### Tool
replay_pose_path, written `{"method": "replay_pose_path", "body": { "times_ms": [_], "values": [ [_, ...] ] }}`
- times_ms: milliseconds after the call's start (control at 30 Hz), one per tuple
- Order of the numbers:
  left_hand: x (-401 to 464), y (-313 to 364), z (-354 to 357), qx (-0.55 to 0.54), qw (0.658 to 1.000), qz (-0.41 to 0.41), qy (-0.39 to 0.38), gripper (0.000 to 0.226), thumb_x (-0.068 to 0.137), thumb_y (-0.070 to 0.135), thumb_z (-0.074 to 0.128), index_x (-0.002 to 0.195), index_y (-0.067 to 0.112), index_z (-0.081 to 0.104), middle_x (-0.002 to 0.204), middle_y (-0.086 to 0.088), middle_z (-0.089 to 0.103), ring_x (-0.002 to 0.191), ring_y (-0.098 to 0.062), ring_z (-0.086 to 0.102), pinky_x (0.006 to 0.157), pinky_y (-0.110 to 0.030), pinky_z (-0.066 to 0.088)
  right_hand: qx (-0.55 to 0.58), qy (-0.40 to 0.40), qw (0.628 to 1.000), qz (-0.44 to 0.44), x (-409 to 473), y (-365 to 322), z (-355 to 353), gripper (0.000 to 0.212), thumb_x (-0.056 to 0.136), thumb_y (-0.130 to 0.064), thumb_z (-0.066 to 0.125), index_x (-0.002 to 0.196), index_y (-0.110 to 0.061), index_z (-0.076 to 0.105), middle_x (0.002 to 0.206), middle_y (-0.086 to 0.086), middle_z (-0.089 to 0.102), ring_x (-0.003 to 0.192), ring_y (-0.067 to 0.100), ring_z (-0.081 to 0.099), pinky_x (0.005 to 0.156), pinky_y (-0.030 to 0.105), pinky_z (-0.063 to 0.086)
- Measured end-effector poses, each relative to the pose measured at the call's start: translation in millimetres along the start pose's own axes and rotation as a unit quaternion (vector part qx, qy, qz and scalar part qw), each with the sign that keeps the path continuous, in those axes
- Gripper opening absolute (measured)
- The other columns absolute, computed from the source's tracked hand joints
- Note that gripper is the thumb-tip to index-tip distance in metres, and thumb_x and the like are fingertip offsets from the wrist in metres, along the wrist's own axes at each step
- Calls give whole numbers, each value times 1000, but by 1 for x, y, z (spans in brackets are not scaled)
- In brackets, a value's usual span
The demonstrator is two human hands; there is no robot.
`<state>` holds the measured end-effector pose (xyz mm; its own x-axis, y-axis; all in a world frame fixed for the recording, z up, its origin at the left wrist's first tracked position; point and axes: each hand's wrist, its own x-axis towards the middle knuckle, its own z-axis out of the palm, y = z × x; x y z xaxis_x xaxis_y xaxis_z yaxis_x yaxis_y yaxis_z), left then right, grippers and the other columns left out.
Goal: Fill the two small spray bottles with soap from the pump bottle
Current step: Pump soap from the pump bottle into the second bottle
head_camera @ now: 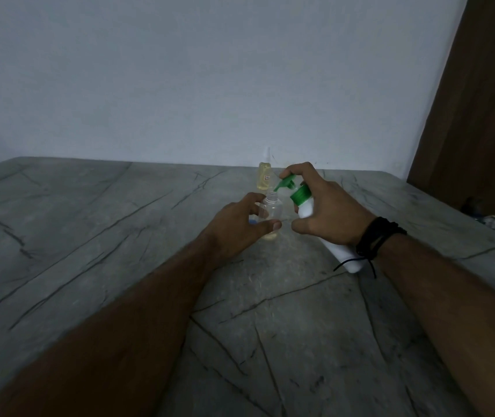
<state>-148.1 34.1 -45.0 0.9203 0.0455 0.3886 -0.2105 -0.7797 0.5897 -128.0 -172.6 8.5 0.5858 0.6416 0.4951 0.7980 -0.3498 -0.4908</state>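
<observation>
We work at a grey stone table [95, 224] with dark veins, set against a pale wall [180, 73]; light is dim.

Our left hand [235, 227] is wrapped around a small clear spray bottle [271, 209] standing upright on the table, thumb on the near side and fingers curled round the far side. The bottle's neck is open, with no cap on it. A thin pale yellow layer shows at its base; most of the body looks clear, though the dim light makes the level hard to judge.

Our right hand [329, 210] is closed around the white pump bottle [327, 233], which is tilted, top toward the left and away from us, its base sticking out below the wrist. The forefinger lies on top of the green pump head [286, 182]. The green nozzle tip points down, right above the open neck of the clear bottle. We cannot tell whether nozzle and neck touch. A green collar [300, 196] sits under the pump head.

The second spray bottle [264, 175] stands upright just behind the first, near the wall, cap on, holding yellow liquid along most of its body.

A black corded band [375, 236] circles the right wrist, one loose end hanging over the white bottle.

A brown panel [481, 100] stands at right.
</observation>
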Motion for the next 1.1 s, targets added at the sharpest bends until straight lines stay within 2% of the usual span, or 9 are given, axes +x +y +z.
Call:
{"method": "replay_pose_path", "body": {
  "times_ms": [233,400,600,767,933,1100],
  "values": [
    [0,-1,1,1,1000,-4,3,71,75,66,63,133,32,41,116,14,59,81,6,46,63,-11,29,-3,1,1000,0,0,0,1,79,70,-5,76,135,-31,40,79,-7,63,65,12,63,59,21,50],
    [-1,0,0,1,1000,-5,6,72,73,69,62,132,34,41,106,20,54,77,12,45,62,-11,30,-2,3,1000,-1,1,2,1,73,70,-4,76,130,-29,43,79,-14,61,65,3,61,57,13,47],
    [-1,1,-1,-4,1000,-2,2,72,74,66,63,133,31,41,120,11,60,82,3,49,63,-10,31,-5,2,1000,0,1,1,1,78,70,-6,76,134,-33,40,80,-7,64,65,11,63,59,21,49],
    [0,1,-1,-5,1000,-2,1,71,76,63,64,134,30,41,123,8,60,87,0,49,62,-11,31,-6,4,1000,-1,1,2,0,74,69,-6,76,129,-32,42,78,-11,63,64,7,62,56,15,47],
    [0,2,-1,-13,1000,-8,-7,70,77,62,65,135,29,41,123,8,59,92,-3,49,63,-11,31,1,3,1000,2,2,3,1,78,70,-6,76,132,-35,41,80,-8,64,66,12,64,60,23,51],
    [-1,2,-2,-11,1000,-7,-4,68,77,61,65,133,30,42,119,10,59,87,1,49,63,-11,31,5,1,1000,1,2,4,1,74,69,-5,76,131,-32,43,76,-19,63,65,3,62,58,12,46]
  ]
}}
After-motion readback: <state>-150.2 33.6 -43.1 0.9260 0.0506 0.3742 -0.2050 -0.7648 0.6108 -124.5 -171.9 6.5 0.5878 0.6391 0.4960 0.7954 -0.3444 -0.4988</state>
